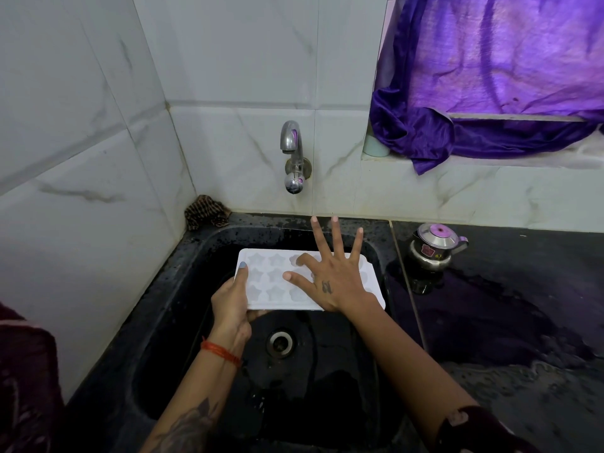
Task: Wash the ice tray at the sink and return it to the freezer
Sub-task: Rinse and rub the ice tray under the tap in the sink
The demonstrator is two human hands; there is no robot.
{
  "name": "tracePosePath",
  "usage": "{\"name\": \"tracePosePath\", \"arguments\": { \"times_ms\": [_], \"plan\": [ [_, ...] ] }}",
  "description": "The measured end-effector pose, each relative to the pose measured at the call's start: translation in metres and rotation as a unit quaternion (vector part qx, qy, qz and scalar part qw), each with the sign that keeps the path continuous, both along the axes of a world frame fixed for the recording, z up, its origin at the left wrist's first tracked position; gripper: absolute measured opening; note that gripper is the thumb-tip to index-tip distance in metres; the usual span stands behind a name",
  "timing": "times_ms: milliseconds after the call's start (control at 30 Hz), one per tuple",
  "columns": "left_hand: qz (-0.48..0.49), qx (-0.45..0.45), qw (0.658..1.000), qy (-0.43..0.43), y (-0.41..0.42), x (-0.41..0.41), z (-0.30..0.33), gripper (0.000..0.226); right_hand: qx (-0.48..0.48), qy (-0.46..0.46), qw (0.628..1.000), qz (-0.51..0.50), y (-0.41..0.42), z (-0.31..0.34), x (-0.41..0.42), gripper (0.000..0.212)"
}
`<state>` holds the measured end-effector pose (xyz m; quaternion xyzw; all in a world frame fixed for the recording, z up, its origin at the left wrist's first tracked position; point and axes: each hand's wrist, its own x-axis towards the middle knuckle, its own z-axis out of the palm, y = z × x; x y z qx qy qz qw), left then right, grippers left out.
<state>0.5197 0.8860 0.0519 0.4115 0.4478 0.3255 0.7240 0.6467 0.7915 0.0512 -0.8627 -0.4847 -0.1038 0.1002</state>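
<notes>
Gripping tray edge over sink: left hand (fingers underneath hidden); right hand splayed on top, star cells look empty.

Left hand gripping, right hand splayed

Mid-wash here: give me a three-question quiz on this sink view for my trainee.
1. True or false: water is running from the tap.
2. Which hand grips the ice tray by its edge? A) left hand B) right hand
3. Fill in: the tray's cavities are ___-shaped.

Key:
1. False; no stream shows.
2. A; the right hand lies spread, fingers open, on the tray's top, over the black sink.
3. Star.
</notes>
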Motion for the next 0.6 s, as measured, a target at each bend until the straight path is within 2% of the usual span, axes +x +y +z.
{"name": "tracePosePath", "arguments": {
  "times_ms": [333,600],
  "plan": [
    [0.002,0.002,1.000,-0.002,0.0005,-0.0002,0.0019,0.019,-0.010,0.084,0.996,0.014,0.0011,0.0054,-0.0024,0.082],
    [0.002,-0.002,1.000,-0.002,0.0015,-0.0011,0.0008,0.019,-0.004,0.043,0.999,0.013,-0.0022,0.0053,-0.0008,0.074]
  ]
}}
